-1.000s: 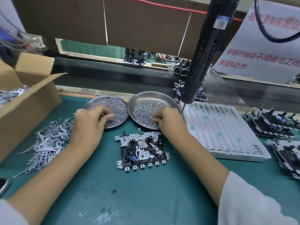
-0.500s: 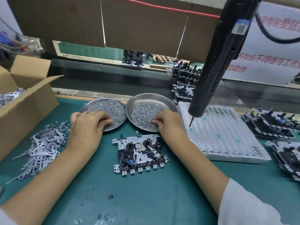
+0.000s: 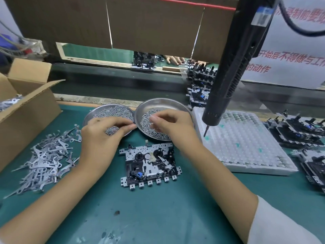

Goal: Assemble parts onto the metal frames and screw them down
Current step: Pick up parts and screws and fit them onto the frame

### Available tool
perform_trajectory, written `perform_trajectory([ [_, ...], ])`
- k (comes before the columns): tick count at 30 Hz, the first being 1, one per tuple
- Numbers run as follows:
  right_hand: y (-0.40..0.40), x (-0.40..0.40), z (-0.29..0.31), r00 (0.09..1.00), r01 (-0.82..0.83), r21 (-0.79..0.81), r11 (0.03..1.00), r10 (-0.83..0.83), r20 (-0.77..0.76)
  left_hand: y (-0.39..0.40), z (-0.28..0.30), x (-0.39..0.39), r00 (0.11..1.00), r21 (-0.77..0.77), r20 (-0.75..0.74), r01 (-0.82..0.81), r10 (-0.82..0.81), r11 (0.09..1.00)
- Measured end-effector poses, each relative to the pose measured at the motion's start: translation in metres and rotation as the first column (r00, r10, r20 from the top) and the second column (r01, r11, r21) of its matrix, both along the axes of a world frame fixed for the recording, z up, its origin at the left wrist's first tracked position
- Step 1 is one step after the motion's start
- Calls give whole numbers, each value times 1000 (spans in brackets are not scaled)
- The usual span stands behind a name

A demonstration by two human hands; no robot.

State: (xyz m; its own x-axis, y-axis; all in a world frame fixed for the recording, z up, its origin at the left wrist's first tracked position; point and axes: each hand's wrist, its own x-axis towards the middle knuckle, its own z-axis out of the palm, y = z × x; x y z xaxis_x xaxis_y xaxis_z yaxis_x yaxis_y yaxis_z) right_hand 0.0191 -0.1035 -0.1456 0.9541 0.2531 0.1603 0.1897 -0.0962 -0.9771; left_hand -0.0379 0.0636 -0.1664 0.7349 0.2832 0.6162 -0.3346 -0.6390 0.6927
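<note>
The green worktop [image 3: 158,217] lies bare toward six o'clock; a cardboard box [image 3: 29,110] bounds nine o'clock, a white tray [image 3: 246,147] three o'clock. The metal frame [image 3: 150,164] sits between both wrists. Left hand [image 3: 100,138] and right hand [image 3: 173,125], at its twelve o'clock, pinch among screws [image 3: 149,118]; what they grip is blurred.

We see bare green mat [image 3: 158,213] across the lower centre, open for passage. The black hanging electric screwdriver [image 3: 228,81] blocks the upper right, its tip over the white plastic cell tray [image 3: 246,147]. The brown cardboard box [image 3: 29,110] and loose grey metal levers [image 3: 45,159] crowd the left; two round steel screw dishes [image 3: 163,103], perhaps touching, close the middle.
</note>
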Motion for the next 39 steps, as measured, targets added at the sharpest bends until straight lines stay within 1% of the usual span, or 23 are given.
perform_trajectory([
  [2, 6, -6, 1, 977, -135, 169, 976, 159, -143, -6, 2, -3, 998, -19, 50, 26, -25, 999],
  [4, 12, -12, -1, 931, -223, 294, 929, 292, -219, -9, 2, -4, 994, -61, 81, 83, -78, 995],
  [6, 17, -17, -4, 901, -232, 408, 883, 353, -253, -10, 3, -4, 992, -128, 85, 108, -98, 986],
  [9, 23, -20, -5, 904, -178, 502, 846, 342, -255, -10, 3, -3, 991, -204, 79, 124, -109, 971],
  [12, 26, -24, -5, 938, -145, 526, 838, 285, -195, -12, 3, -4, 988, -269, 90, 148, -128, 952],
  [14, 29, -28, -6, 961, -115, 510, 853, 226, -161, -14, 3, -4, 987, -292, 91, 156, -135, 944],
  [17, 32, -32, -7, 987, -50, 448, 893, 113, -114, -16, 2, -4, 986, -298, 84, 164, -145, 941],
  [21, 33, -33, -7, 998, 13, 353, 935, 8, -58, -17, -1, -2, 989, -264, 51, 144, -135, 954],
  [23, 32, -32, -6, 998, 53, 339, 939, -39, -46, -11, 0, -1, 994, -213, 33, 105, -100, 971],
  [24, 31, -30, -6, 997, 79, 325, 943, -69, -40, -5, -1, 2, 998, -153, 19, 60, -58, 986],
  [26, 28, -25, -5, 993, 119, 295, 948, -113, -40, 11, -3, 9, 994, 71, -67, -83, 88, 994],
  [27, 26, -23, -5, 992, 129, 284, 950, -120, -49, 17, -5, 10, 975, 193, -132, -150, 177, 970],
  [28, 25, -22, -4, 991, 133, 273, 953, -120, -63, 21, -8, 12, 950, 283, -188, -191, 250, 940],
  [29, 25, -20, -4, 990, 131, 260, 957, -114, -80, 24, -10, 13, 933, 318, -221, -205, 283, 926],
  [30, 25, -20, -5, 990, 123, 248, 961, -102, -97, 23, -10, 13, 934, 315, -223, -202, 279, 927],
  [31, 25, -20, -5, 990, 108, 239, 965, -83, -115, 20, -8, 12, 951, 297, -198, -174, 239, 939],
  [33, 25, -20, -5, 991, 58, 232, 971, -27, -135, 11, -1, 7, 991, 214, -123, -23, 50, 977],
  [35, 26, -22, -4, 990, 0, 246, 969, 35, -139, 0, 4, 0, 991, 90, -62, 123, -118, 988],
  [36, 27, -23, -3, 988, -21, 258, 966, 59, -142, -5, 5, -3, 988, 17, -41, 152, -151, 988],
  [39, 29, -26, 2, 986, -44, 265, 963, 84, -142, -12, 9, -6, 988, -238, -31, 137, -149, 962],
])
